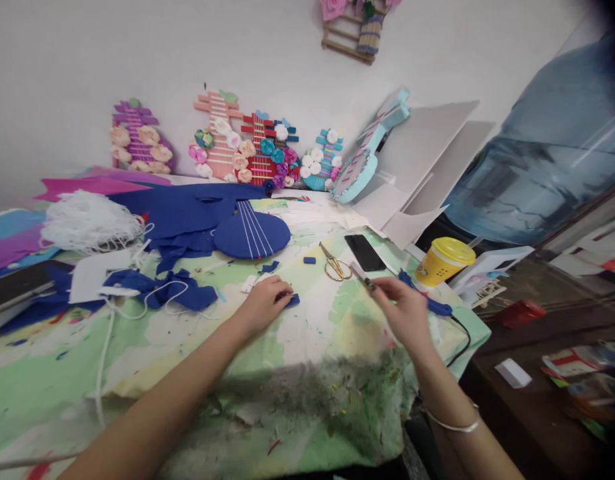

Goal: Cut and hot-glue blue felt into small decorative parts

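My left hand rests on the table and pinches a small blue foam piece against the cloth. My right hand is raised a little to the right and grips a thin tool, a cutter or pen by its look, with its tip pointing up and left. A blue glue gun with a black cord lies just behind the right hand. Gold-handled scissors and a black phone lie beyond the hands. A blue foam guitar shape with white strings lies further back.
A yellow lidded cup stands near the table's right edge. Blue foam scraps, white cord and a pile of white string cover the left. Decorated guitar crafts lean on the wall. White boards lean at the right.
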A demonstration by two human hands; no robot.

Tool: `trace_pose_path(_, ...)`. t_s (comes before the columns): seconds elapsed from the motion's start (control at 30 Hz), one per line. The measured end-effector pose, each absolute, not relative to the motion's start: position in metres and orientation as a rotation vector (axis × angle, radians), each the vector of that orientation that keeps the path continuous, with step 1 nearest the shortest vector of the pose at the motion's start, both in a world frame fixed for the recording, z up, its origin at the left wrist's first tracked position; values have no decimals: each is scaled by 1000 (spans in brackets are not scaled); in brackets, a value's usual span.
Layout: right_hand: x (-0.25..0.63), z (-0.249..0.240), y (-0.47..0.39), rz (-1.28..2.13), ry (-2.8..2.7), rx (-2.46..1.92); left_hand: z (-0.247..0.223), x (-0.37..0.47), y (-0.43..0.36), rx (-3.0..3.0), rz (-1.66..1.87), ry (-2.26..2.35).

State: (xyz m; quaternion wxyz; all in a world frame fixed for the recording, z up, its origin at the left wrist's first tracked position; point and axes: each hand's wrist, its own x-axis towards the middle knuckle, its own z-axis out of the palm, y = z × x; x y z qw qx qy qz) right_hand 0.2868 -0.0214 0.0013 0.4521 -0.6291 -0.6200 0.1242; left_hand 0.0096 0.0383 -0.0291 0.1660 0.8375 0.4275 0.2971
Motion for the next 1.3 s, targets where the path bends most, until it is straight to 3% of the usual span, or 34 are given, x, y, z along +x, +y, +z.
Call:
trace_pose_path(0.13,364,-2,-31,-326,-1569,-1962,-30,6,37,2418,906,1179)
trace_pose_path(0.23,400,-19,-35,-498,-1728,-2021,-31,4,36,2470,873,1119)
trace_pose_path(0.5,413,-43,-26,-445,-1758,-2258,-29,4,37,2466,809,1152)
trace_pose_path(0.93,453,-35,-6,-102,-2101,-1828,-38,6,38,2600,892,1042)
trace_pose_path(1.2,425,-10,-33,-26,-1873,-1748,-35,8,36,2604,890,1039)
trace_pose_path(1.3,397,4,-50,256,-1657,-1573,-32,7,36,2505,852,1068)
